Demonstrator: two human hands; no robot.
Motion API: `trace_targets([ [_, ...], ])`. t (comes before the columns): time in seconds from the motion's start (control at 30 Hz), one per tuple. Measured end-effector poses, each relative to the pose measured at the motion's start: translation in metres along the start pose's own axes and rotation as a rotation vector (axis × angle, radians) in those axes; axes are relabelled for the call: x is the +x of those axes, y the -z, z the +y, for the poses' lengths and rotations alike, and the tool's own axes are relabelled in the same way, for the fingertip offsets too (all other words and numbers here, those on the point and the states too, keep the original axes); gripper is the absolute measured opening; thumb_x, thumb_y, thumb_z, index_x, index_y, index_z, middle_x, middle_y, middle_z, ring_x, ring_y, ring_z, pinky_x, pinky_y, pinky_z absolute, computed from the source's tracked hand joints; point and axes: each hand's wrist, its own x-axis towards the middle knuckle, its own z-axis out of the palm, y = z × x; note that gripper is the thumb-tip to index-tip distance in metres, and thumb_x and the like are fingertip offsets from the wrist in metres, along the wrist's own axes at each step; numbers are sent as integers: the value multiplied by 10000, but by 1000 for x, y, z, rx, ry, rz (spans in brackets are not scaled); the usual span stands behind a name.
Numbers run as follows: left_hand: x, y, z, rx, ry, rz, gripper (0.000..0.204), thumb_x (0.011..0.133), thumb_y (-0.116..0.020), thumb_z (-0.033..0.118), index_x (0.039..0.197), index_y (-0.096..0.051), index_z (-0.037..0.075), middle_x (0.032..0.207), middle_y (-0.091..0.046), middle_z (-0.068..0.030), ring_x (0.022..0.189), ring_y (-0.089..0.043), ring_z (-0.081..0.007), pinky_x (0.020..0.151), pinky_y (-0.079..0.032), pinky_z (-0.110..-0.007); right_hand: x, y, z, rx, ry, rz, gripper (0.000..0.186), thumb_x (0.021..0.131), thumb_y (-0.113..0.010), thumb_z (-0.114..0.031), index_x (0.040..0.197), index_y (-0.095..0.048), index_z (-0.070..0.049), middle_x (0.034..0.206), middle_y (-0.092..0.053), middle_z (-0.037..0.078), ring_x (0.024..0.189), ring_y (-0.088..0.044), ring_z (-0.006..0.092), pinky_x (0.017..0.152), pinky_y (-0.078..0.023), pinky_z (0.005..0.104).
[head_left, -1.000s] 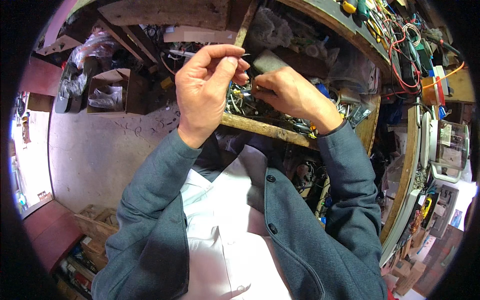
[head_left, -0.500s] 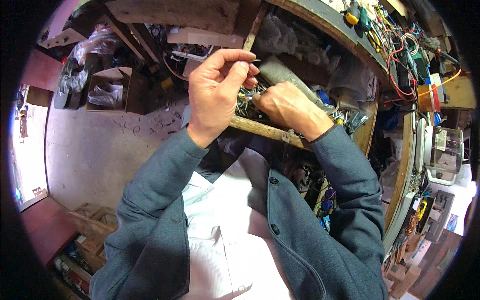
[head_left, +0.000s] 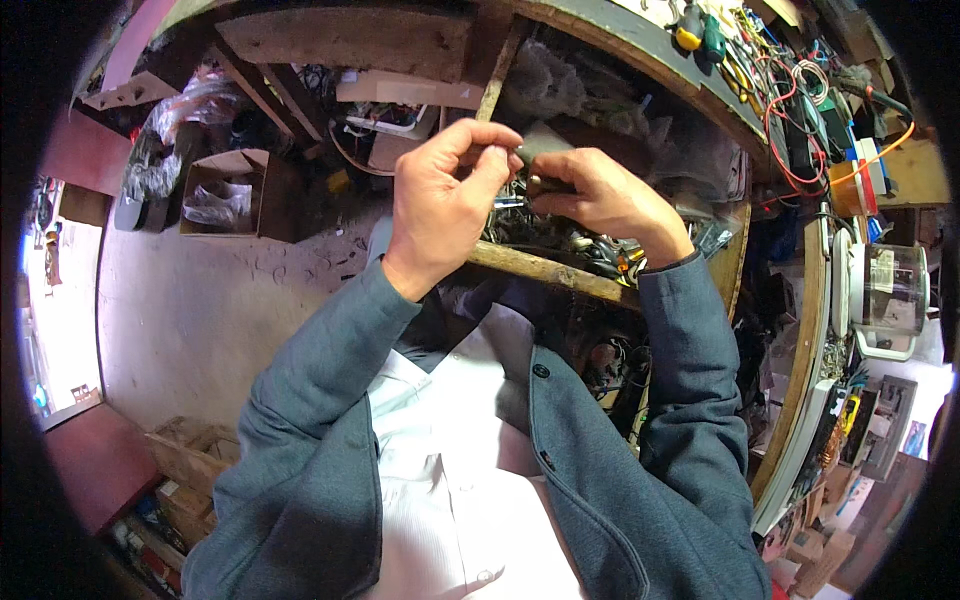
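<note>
My left hand (head_left: 445, 200) is raised above an open wooden drawer, its thumb and forefinger pinched together. Whatever sits in that pinch is too small to name. Close on its right is my right hand (head_left: 615, 200), fingers curled and the thumb tucked beneath them. A dark gap shows between thumb and fingers, but I cannot make out what they hold. The two sets of fingertips nearly meet. Below them, metal parts and bits of wire (head_left: 597, 248) lie jumbled behind the drawer's worn wooden front edge (head_left: 550, 273).
A workbench edge (head_left: 650, 55) curves across the top right, carrying screwdrivers (head_left: 690, 30) and red wires (head_left: 790, 125). On the floor at left stands an open cardboard box (head_left: 270, 195) with clear plastic in it. An appliance with a transparent container (head_left: 890, 285) is at far right.
My right hand has lifted from the drawer's contents and turned, its fingers now facing my left hand. My left hand has shifted slightly right and down.
</note>
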Motion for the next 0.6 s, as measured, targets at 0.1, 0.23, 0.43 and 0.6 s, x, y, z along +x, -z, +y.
trace_targets([
  [0.1,-4,-3,6,312,-123,-16,117,941,-598,4,976,-710,-6,870,-719,-45,813,-663,-88,767,-527,-234,-1,6,5,225,-38,-37,223,853,-769,-112,973,-651,35,828,-697,153,796,-651,172,753,-527,353],
  [0.23,-1,-7,8,585,-436,2,27,772,-651,25,755,-650,46,722,-658,-118,735,-646,-329,910,-494,-437,-4,9,2,335,-29,-41,188,866,-772,-115,954,-688,29,840,-722,92,789,-638,135,764,-526,320],
  [0.43,-2,-8,6,721,-326,-127,47,765,-645,56,724,-636,36,713,-643,-125,756,-629,-326,921,-479,-438,0,14,9,474,-88,48,145,904,-756,-116,966,-710,7,830,-701,20,799,-606,83,756,-511,264],
  [0.6,-4,-7,8,817,-321,-220,61,747,-649,102,730,-673,49,741,-658,-128,791,-644,-328,1009,-449,-527,-8,25,-5,661,-129,219,122,957,-726,-156,975,-716,-35,807,-666,-59,655,-490,2,558,-395,191],
])
